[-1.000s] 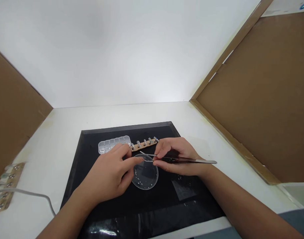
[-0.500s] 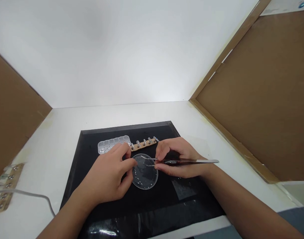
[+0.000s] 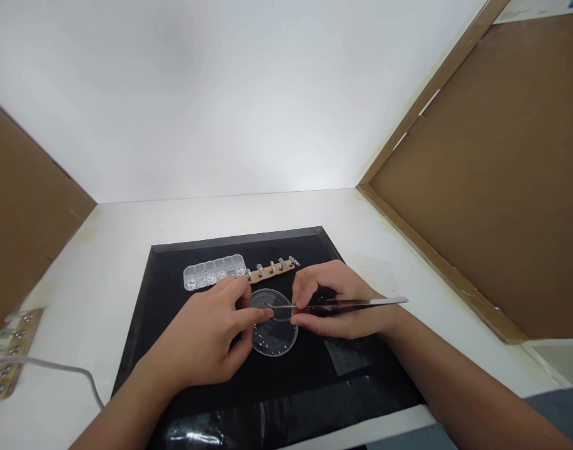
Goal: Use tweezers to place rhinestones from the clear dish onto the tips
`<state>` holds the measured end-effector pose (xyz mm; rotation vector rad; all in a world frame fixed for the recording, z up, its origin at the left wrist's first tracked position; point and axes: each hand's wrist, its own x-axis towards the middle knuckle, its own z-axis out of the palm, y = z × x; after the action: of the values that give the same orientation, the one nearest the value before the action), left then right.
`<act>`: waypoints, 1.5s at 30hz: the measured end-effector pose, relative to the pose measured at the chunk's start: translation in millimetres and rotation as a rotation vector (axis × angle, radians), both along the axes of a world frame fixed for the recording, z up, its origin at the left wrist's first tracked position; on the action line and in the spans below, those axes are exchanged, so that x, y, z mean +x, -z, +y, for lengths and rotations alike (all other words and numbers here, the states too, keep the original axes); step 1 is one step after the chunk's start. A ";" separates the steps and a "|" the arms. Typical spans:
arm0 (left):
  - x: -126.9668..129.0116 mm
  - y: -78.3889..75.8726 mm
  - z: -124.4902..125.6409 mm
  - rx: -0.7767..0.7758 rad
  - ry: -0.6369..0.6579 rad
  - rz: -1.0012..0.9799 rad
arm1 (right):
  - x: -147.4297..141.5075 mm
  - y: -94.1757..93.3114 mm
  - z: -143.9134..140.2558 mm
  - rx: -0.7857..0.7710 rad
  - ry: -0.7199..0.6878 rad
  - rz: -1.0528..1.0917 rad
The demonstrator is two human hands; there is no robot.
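Observation:
My right hand (image 3: pixel 338 300) pinches a pair of metal tweezers (image 3: pixel 356 302) between thumb and fingers. The tweezers' tips point left over a round clear dish (image 3: pixel 274 347) that holds several tiny white bits. My left hand (image 3: pixel 211 331) hovers at the dish's left side, its index finger stretched to the tweezers' tips and its thumb apart from that finger. Whether the fingertip touches the tips, or something tiny sits between them, I cannot make out. Behind the left hand lies a clear compartment box (image 3: pixel 214 270) with shiny pieces in its front row.
A wooden strip with small metal-and-glass fittings (image 3: pixel 271 270) lies behind the dish. All this stands on a black mat (image 3: pixel 197 406). A clear film square (image 3: pixel 347 356) lies right of the dish. At far left are another fitted strip (image 3: pixel 19 350) and a grey cable (image 3: pixel 56 364). Cardboard walls (image 3: pixel 493 175) flank the table.
My left index finger has stretched out to the right, over the dish, to the tweezers' tips. The tweezers' tips have come closer together and dipped slightly.

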<state>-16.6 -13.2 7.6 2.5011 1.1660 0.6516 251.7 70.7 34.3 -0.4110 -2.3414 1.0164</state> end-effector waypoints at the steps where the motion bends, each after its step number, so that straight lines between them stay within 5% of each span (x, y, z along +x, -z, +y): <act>1: -0.1 -0.2 0.0 0.000 -0.001 0.014 | 0.2 -0.3 0.2 -0.003 0.000 -0.002; 32: -1.8 7.8 5.0 -0.060 -0.004 0.046 | 6.7 3.8 7.0 -0.066 0.003 -0.124; 45: -7.2 4.3 5.4 -0.040 -0.100 0.226 | 5.3 4.1 6.9 -0.052 -0.012 -0.097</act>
<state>-23.8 -7.9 3.3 2.5464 1.3757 0.3724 257.0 77.6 30.3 -0.4769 -2.4102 1.0869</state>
